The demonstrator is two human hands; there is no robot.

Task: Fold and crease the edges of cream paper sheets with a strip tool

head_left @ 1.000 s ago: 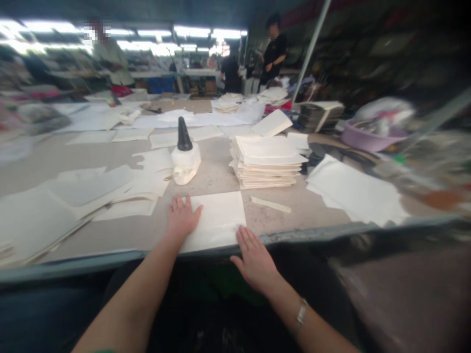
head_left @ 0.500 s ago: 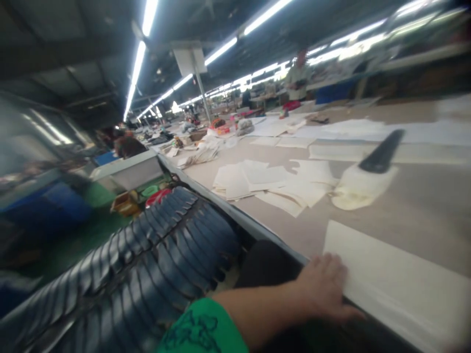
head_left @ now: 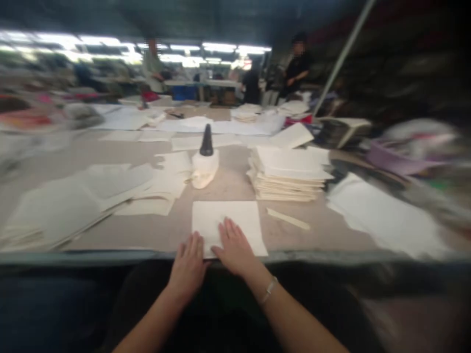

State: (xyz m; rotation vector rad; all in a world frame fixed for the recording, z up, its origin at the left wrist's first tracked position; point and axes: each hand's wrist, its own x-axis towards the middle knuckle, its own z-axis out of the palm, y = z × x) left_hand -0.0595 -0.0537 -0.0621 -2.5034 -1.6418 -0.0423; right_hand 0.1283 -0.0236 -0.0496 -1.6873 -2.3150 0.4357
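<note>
A square cream sheet (head_left: pixel 239 215) lies at the near edge of the work table (head_left: pixel 110 240). My left hand (head_left: pixel 189 267) rests at the sheet's near left corner, fingers stretched out flat. My right hand (head_left: pixel 234 247) lies flat on the sheet's near middle, fingers spread, a bracelet on its wrist. Neither hand holds anything. Just beyond the sheet stands a white glue bottle (head_left: pixel 204 164) with a black cone tip. A thin cream strip (head_left: pixel 288 219) lies to the sheet's right.
A tall stack of cream sheets (head_left: pixel 290 174) stands right of the bottle. Loose sheets (head_left: pixel 73 201) spread over the table's left side and white sheets (head_left: pixel 379 215) over the right. A purple basin (head_left: pixel 397 159) sits far right. Other people (head_left: pixel 296 66) stand at the back.
The view swung far left and came back. Both hands have drawn together: the left slid to the sheet's near corner, the right moved from the table edge onto the sheet.
</note>
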